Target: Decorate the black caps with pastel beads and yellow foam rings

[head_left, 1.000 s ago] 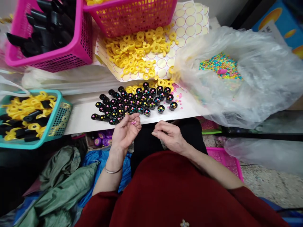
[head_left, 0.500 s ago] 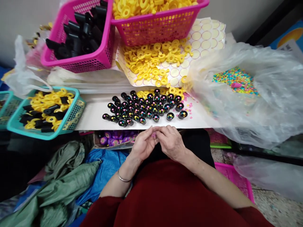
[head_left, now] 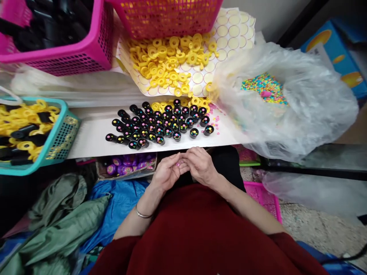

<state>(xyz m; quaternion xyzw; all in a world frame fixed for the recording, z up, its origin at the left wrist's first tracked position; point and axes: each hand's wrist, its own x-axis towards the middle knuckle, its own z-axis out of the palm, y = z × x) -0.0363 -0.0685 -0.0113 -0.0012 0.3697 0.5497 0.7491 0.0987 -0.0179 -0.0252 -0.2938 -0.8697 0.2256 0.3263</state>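
My left hand (head_left: 166,172) is cupped palm up below the shelf's front edge, with a few small pink pieces (head_left: 179,164) lying in it. Bent over it, my right hand (head_left: 201,166) has its fingertips pressed together against the left fingers; whatever it pinches is hidden. Just beyond both hands, several small black cups (head_left: 159,139) stand in a dense group on the white shelf (head_left: 88,131). Pink, yellow and blue beads show in their open tops. Loose pink pieces (head_left: 217,125) are scattered at the group's right end.
Yellow ring-shaped parts (head_left: 168,61) lie behind the cups, below a pink basket (head_left: 169,23). A teal basket (head_left: 64,128) stands at left, and another pink basket (head_left: 101,42) holds black tubes. A plastic bag (head_left: 309,114) with coloured beads (head_left: 263,86) is at right.
The view has shifted, so the shelf and baskets appear further left and slightly higher. My hands stay together, and the left palm now shows a little more openly.
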